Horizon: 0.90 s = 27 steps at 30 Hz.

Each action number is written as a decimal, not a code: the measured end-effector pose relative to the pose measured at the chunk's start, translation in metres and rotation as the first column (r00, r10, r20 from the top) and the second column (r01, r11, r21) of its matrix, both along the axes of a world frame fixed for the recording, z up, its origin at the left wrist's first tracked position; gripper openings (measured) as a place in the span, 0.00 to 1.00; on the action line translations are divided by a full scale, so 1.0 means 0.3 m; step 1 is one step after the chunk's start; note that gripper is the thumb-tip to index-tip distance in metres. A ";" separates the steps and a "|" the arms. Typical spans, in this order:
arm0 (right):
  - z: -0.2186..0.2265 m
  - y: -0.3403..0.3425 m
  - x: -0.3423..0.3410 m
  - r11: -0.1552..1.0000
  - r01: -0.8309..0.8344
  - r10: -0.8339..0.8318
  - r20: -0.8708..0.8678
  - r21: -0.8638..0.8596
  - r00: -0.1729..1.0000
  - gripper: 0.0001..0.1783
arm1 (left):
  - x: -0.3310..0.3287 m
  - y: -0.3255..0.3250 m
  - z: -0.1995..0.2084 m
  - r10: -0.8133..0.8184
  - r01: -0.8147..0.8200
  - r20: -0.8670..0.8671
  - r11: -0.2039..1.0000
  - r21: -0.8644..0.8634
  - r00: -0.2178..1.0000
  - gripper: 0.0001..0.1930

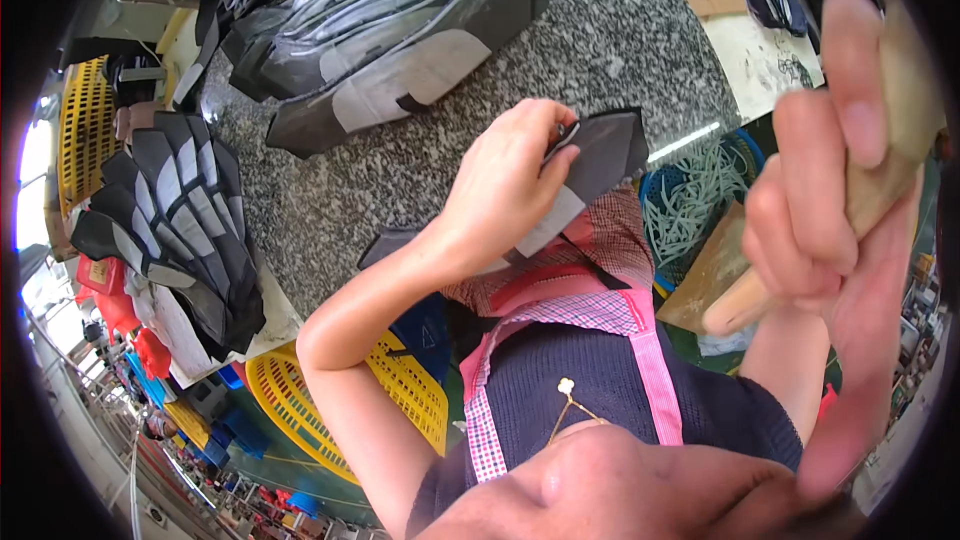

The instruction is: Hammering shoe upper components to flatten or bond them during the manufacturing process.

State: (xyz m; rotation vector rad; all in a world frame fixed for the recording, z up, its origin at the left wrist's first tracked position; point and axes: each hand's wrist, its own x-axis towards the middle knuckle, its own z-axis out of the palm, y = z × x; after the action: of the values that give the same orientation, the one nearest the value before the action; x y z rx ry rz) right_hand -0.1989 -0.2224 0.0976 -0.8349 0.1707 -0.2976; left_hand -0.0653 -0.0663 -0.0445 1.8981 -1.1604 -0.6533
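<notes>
Black and grey, a flat, flexible sheet panel (603, 155) lies at the near edge of the speckled grey stone surface (610, 40); from my remote post I see the left grip (508, 175) pinching it. The right grip (803, 195), raised, wraps a pale wooden handle (872, 193). Similar layered black-and-grey panels (400, 50) lie farther back.

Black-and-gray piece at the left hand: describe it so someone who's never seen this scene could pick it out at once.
Find the speckled stone tabletop, then its edge nearest the person's body. There the left hand pinches the black-and-gray piece. Similar pieces overlap in the far pile and the fanned stack at left; this one lies apart from both, held by the hand.
</notes>
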 end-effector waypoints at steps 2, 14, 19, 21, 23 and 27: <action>-0.083 -0.047 0.045 0.991 -0.124 0.124 0.003 -0.059 0.992 0.10 | 0.019 0.033 -0.020 0.042 -0.040 0.103 0.999 -0.015 0.994 0.14; -0.305 -0.132 -0.074 0.399 -0.524 0.100 -0.533 -0.752 0.840 0.12 | 0.083 -0.041 0.016 -0.073 0.066 0.172 0.997 0.050 0.982 0.10; -0.287 -0.190 -0.031 0.284 -0.601 0.127 -0.592 -0.747 0.796 0.11 | 0.094 -0.032 -0.016 -0.148 0.225 0.514 0.970 -0.090 0.845 0.09; -0.268 -0.176 -0.024 0.314 -0.487 0.080 -0.489 -0.815 0.869 0.11 | 0.082 -0.033 -0.013 -0.184 0.307 0.641 0.948 -0.084 0.745 0.10; -0.274 -0.168 -0.021 0.331 -0.367 0.035 -0.378 -0.869 0.925 0.11 | 0.081 -0.034 -0.004 -0.207 0.412 0.803 0.909 -0.052 0.558 0.11; -0.303 -0.174 -0.009 0.094 -0.628 0.120 -0.617 -0.772 0.777 0.08 | 0.080 -0.020 -0.005 -0.241 0.431 0.847 0.902 0.015 0.474 0.13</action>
State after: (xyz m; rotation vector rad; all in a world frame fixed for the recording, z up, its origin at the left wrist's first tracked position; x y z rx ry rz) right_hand -0.2017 -0.2746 0.0068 -2.2538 0.1207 0.4184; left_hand -0.0414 -0.0723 -0.0459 1.8162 -2.1684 0.2939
